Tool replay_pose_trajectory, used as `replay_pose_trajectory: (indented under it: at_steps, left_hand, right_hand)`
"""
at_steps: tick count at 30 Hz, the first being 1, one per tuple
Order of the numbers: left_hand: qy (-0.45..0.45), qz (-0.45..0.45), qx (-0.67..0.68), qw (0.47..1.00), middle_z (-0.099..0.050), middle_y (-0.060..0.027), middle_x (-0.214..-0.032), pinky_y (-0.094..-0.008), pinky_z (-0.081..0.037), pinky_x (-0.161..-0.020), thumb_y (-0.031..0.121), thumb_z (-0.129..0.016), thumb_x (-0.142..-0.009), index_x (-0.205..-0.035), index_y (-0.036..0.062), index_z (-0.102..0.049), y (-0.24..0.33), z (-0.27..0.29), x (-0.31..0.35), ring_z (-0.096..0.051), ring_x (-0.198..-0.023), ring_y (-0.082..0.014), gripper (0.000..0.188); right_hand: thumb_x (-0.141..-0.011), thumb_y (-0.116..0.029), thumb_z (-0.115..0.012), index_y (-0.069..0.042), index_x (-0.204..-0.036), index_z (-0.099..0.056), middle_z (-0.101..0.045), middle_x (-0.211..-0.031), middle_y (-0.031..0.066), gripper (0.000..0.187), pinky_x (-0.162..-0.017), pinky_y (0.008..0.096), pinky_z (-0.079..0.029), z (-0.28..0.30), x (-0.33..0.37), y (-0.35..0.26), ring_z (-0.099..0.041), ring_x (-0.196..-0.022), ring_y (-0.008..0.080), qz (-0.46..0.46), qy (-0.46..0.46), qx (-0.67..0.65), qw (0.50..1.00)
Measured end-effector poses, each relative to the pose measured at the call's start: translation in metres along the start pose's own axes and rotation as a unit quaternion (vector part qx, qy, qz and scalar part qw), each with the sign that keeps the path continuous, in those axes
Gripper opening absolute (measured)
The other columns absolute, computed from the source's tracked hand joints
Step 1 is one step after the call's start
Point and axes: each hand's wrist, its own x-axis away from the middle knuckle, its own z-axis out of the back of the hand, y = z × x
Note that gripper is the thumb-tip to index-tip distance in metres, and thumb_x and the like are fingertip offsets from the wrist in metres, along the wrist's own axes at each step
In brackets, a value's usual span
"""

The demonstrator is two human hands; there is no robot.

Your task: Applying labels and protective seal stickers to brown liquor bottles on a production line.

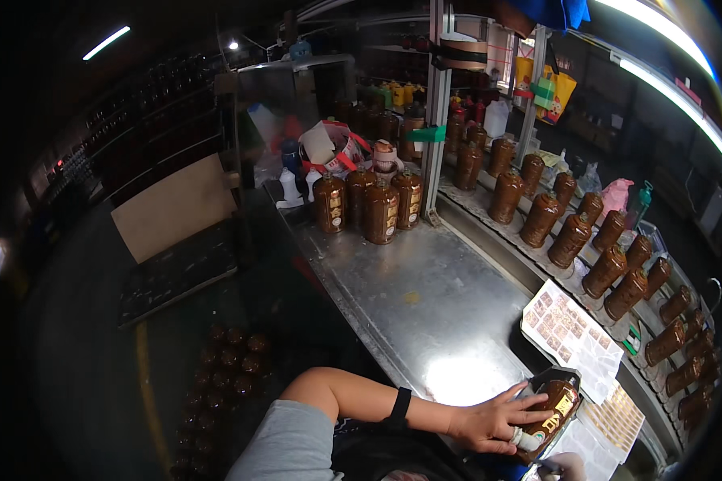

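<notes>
Brown and glossy, a labelled bottle (562,396) lies grasped under the left hand (493,421), with the right hand (570,465) near it, its grip impossible to tell.

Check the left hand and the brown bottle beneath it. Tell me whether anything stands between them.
Nothing visible bars the way: the left hand rests on the bottle, fingers spread. Something white, perhaps a finger cover, shows at the hand's lower edge.

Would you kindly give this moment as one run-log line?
left hand: spread over gold-labelled brown bottle | right hand: at lower frame edge, grip unclear | four upright brown bottles: grouped on metal bench
</notes>
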Motion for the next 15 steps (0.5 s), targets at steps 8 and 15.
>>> replay_pose_trajectory:
  at_steps: [8, 15]
  left_hand:
    - [0.202, 0.301, 0.025, 0.932, -0.064, -0.0214, -0.080, -0.0487, -0.050, -0.074, 0.036, -0.059, -0.094, -0.074, -0.0004, -0.059, -0.037, 0.023, -0.094, -0.064, -0.080, -0.0422, 0.041]
    - [0.032, 0.454, 0.112, 0.883, -0.068, -0.0289, -0.096, -0.0484, -0.050, -0.086, 0.045, -0.053, -0.095, -0.091, -0.0076, -0.066, -0.046, 0.027, -0.097, -0.066, -0.094, -0.0444, 0.055]
  right_hand:
    - [-0.101, -0.014, -0.050, 0.000, -0.126, -0.057, -0.061, -0.090, 0.0060, 0.029, -0.081, 0.0256, -0.050, 0.012, -0.008, 0.015, -0.060, -0.082, 0.0160, -0.157, 0.060, -0.162, 0.972]
    - [-0.083, -0.014, -0.077, -0.003, -0.138, -0.050, -0.066, -0.117, 0.0180, 0.062, -0.079, 0.0354, -0.054, -0.082, -0.001, -0.031, -0.067, -0.092, 0.0257, 0.001, 0.065, 0.250, 0.966]
